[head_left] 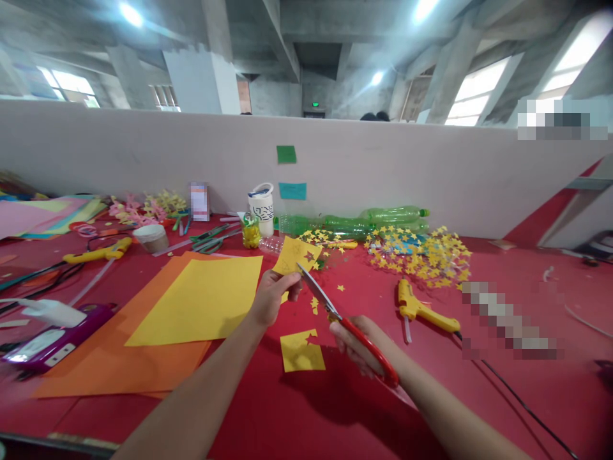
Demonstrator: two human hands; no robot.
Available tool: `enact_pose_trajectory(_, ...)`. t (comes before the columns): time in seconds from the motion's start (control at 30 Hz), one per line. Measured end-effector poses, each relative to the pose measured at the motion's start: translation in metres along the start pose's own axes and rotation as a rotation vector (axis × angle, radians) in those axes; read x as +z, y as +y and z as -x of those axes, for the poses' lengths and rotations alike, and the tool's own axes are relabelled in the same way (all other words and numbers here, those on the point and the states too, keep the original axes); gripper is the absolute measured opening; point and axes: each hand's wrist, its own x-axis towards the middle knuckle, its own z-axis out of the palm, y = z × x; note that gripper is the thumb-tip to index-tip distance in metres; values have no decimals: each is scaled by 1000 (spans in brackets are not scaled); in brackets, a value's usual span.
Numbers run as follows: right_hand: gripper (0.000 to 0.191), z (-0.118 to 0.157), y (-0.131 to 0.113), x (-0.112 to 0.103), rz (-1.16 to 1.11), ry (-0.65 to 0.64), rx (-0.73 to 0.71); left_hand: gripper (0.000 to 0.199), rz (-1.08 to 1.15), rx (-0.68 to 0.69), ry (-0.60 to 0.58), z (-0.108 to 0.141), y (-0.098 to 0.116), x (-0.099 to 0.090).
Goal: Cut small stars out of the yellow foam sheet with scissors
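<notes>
My left hand pinches a small yellow paper piece by its lower edge; star-shaped cut-outs and drawn outlines show on it. Red-handled scissors are gripped in my right hand, their blade tips touching the paper's lower right part. Whether the blades are fully closed is hard to make out. Below them on the red table lies another yellow paper square with a notch cut from its top. Loose yellow paper scraps lie between the two pieces, and a small paper star is to the right.
Yellow sheets and orange sheets lie to the left, beside a purple power strip. At right is a yellow glue gun with a trailing cord. Star-covered stems and green plastic bottles line the back.
</notes>
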Motion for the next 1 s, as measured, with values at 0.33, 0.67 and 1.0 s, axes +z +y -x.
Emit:
enact_pose_trajectory(0.33, 45, 0, -4, -1, 33, 31, 14, 26, 31, -7, 9, -1, -3, -2)
enact_pose_trajectory(0.67, 45, -2, -1, 0, -22, 44, -8, 16, 95, 23, 101, -4, 1, -2)
enact_pose_trajectory(1.0, 44, -6, 8, 6, -11, 111, -27, 18, 112, -66, -7, 0, 3, 5)
